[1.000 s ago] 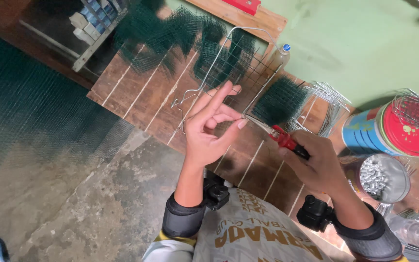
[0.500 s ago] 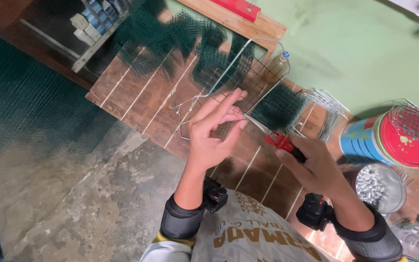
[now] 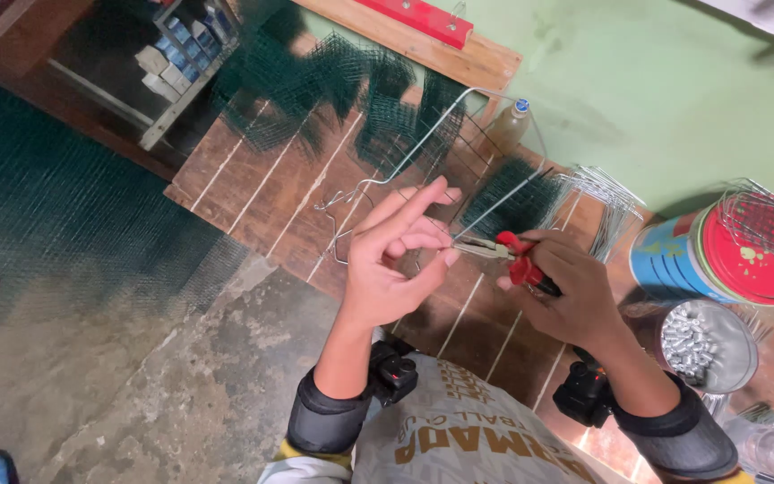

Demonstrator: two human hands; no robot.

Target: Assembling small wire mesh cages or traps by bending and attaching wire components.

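My left hand [image 3: 396, 260] is raised over a wooden board table [image 3: 262, 193], thumb and fingers pinching a thin bent metal wire frame [image 3: 423, 134] covered in dark green mesh [image 3: 315, 72]. My right hand [image 3: 566, 291] grips red-handled pliers [image 3: 517, 258], whose metal jaws point left and meet the wire right at my left fingertips. The wire frame runs up and away from my hands toward the wall. Both wrists wear black bands with small devices.
A red-lidded, blue-sided tin [image 3: 727, 260] with a wire basket on top stands at the right. A round container of silvery metal pieces [image 3: 696, 341] sits below it. A bundle of bent wires [image 3: 602, 193], a bottle [image 3: 508, 125] and a shelf of small boxes [image 3: 172, 54] lie farther off. Concrete floor [image 3: 136, 385] lies left.
My two hands stay together at the wire. The left fingers have shifted slightly on the wire and the pliers have closed in toward them.
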